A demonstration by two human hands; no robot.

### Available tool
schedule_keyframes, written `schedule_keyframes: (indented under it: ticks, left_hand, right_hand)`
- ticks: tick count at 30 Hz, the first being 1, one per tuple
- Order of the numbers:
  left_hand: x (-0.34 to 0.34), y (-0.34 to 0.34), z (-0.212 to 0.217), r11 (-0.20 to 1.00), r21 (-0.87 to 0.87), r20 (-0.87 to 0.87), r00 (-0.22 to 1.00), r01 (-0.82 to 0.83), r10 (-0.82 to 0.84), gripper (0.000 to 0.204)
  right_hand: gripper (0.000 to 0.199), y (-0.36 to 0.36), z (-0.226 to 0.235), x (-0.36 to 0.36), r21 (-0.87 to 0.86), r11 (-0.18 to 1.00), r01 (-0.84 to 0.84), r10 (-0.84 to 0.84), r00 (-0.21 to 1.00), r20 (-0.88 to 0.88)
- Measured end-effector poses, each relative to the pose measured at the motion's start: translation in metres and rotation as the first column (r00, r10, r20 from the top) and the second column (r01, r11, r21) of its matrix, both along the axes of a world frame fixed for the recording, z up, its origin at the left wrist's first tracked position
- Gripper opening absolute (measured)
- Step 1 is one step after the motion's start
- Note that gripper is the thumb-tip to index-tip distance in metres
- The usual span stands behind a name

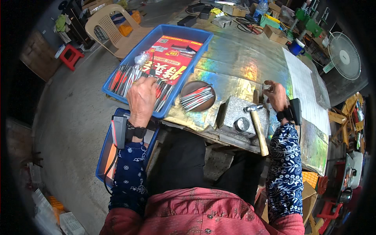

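My left hand (141,98) reaches over the near part of a blue plastic tray (168,107), its bent fingers among slim red, black and silver pen-like rods (124,80); the fingertips are hidden. To its right, a round brown dish (189,87) holds more of these rods. My right hand (276,95) is above the table, beyond a grey metal block (231,113). Its thumb and forefinger are closed on something small and thin that I cannot make out. A hammer (259,129) with a wooden handle lies across the block, beside a short metal cylinder (241,124).
A red printed sheet (172,70) lines the tray's far part. White paper (309,90) covers the table's right side, near a fan (344,56). A beige chair (111,29) stands beyond the tray. A second blue tray (102,156) sits below my left forearm.
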State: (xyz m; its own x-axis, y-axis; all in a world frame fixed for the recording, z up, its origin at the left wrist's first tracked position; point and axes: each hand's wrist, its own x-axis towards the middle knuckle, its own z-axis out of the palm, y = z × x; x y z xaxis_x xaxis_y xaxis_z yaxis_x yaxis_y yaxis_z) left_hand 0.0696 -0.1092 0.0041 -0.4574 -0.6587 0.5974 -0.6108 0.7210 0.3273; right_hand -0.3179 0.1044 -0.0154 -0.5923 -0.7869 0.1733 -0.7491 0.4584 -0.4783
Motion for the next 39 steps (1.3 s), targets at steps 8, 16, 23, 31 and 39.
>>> schedule_keyframes:
  ticks: [8, 16, 23, 31, 39]
  left_hand:
    - [0.018, -0.013, -0.017, 0.981, -0.033, 0.226, 0.955, -0.190, 0.193, 0.016]
    - [0.017, -0.022, -0.029, 0.981, -0.030, 0.286, 0.938, -0.194, 0.194, 0.017]
    - [0.013, -0.013, -0.025, 0.969, -0.079, 0.245, 0.938, -0.234, 0.246, 0.016]
    - [-0.012, 0.032, 0.004, 0.871, 0.320, -0.480, 0.856, 0.374, -0.191, 0.017]
    - [-0.041, 0.081, 0.009, 0.339, 0.570, -0.726, 0.652, 0.748, -0.219, 0.019]
  right_hand:
    - [0.036, 0.036, 0.060, 0.063, -0.024, 1.000, 0.003, 0.000, 0.992, 0.126]
    - [0.028, 0.090, 0.060, 0.077, -0.045, 0.989, 0.138, -0.135, 0.989, 0.067]
    - [0.017, 0.128, 0.035, 0.064, 0.024, 0.970, 0.243, -0.243, 0.970, -0.010]
    - [0.017, 0.142, 0.005, 0.078, 0.161, 0.965, 0.205, -0.198, 0.978, -0.058]
    - [0.015, 0.154, -0.006, 0.076, 0.200, 0.948, 0.246, -0.206, 0.958, -0.201]
